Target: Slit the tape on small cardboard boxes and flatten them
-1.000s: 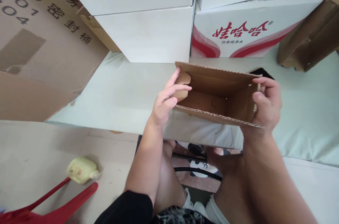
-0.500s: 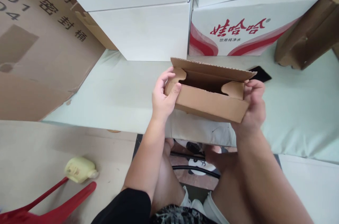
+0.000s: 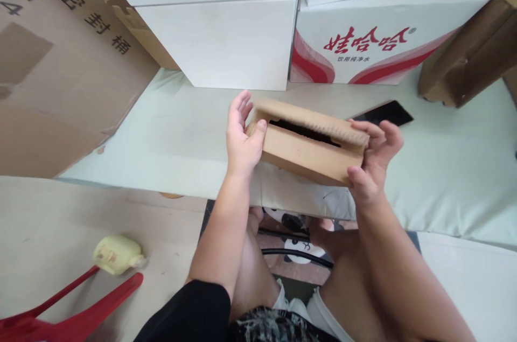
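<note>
A small brown cardboard box (image 3: pixel 309 156) is held over the near edge of the cloth-covered table. Its long lid flap (image 3: pixel 311 116) leans over the opening, and a dark gap shows the inside. My left hand (image 3: pixel 244 134) grips the box's left end, thumb on the front top edge and fingers behind. Around the right end curls my right hand (image 3: pixel 375 159), thumb low at the front corner and fingers by the end of the flap. A black phone (image 3: pixel 385 113) lies on the table just behind my right fingers.
White boxes (image 3: pixel 218 46) and a white-and-red carton (image 3: pixel 363 54) stand along the back of the table (image 3: pixel 169 132). A large brown carton (image 3: pixel 68 83) stands at left, another brown cardboard piece (image 3: pixel 464 56) at right. Below left are a yellow bottle (image 3: pixel 117 255) and a red frame (image 3: pixel 97 304).
The lid flap has swung down toward the front, narrowing the opening; the side tabs are now mostly covered. My right fingers have shifted, and more of the phone shows.
</note>
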{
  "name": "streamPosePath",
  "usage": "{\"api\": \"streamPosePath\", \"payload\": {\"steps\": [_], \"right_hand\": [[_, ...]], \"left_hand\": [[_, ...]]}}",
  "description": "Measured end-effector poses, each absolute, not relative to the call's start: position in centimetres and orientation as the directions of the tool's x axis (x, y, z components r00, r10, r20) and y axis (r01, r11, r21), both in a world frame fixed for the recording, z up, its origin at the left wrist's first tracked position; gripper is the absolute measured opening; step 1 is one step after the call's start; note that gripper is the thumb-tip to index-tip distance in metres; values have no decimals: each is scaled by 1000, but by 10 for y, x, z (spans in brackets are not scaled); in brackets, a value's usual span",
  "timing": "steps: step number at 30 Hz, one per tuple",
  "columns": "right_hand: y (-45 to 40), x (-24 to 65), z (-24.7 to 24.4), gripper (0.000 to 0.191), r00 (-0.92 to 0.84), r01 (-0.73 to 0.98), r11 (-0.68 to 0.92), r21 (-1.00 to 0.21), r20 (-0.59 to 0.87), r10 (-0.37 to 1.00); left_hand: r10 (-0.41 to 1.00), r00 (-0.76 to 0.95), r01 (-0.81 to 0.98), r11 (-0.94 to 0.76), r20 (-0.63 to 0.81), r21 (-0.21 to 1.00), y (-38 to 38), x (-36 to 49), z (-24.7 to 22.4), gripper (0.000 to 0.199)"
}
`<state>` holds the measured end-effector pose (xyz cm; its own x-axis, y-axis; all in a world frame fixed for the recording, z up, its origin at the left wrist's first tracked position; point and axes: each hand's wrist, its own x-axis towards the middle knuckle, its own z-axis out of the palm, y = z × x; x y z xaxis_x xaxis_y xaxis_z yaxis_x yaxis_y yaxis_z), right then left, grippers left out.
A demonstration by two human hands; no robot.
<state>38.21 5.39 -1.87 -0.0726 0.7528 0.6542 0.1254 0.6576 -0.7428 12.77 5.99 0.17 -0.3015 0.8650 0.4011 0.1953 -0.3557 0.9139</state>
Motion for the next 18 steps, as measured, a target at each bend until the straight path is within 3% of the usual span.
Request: {"api": "streamPosePath", "payload": {"steps": [5,9,14,16,18], "right_hand": [[51,392,-13,66,-305,277,713,-644,645,701],[48,397,-11,75,-439,346,736,-582,592,676],[48,389,-13,63,-310,361,722,-591,654,690],[49,388,-11,57,-196,312,652,-691,625,756],[51,389,-9,50,-81,208,488,-847,483,872]], "left_hand": [[880,-268,183,-353,392,917,63,115,4,61],[920,-243,185,-267,307,946,64,105,7,41],[931,-285,139,-194,227,971,61,104,10,34],[948,-220,119,-206,228,971,58,104,12,42],[945,-165,135,-261,281,956,53,103,15,51]]}}
